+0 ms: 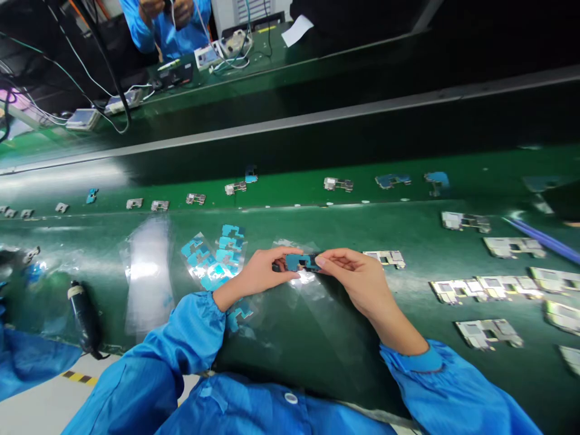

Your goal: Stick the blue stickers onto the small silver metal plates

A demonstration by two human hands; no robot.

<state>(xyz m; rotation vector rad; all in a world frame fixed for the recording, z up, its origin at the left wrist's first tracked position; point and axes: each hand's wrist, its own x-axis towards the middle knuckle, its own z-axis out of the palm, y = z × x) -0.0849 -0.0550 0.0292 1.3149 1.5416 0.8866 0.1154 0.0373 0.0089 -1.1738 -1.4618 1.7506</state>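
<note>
Blue smock [254, 408], loose circuit boards [473, 331] beyond

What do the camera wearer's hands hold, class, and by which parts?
A blue-faced circuit board: the left hand pinches its left end, the right hand its right.

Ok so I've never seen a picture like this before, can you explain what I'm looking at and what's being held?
There's no machine here. One camera, worn on a person's head, looks forward and down. The wearer's bare left hand and right hand together hold a small piece, blue on much of its face, that looks like a circuit board. On the green table, blue stickers and clear plastic sheets lie to the left, with more boards to the right. Another person in blue is partly visible at the top.
</note>
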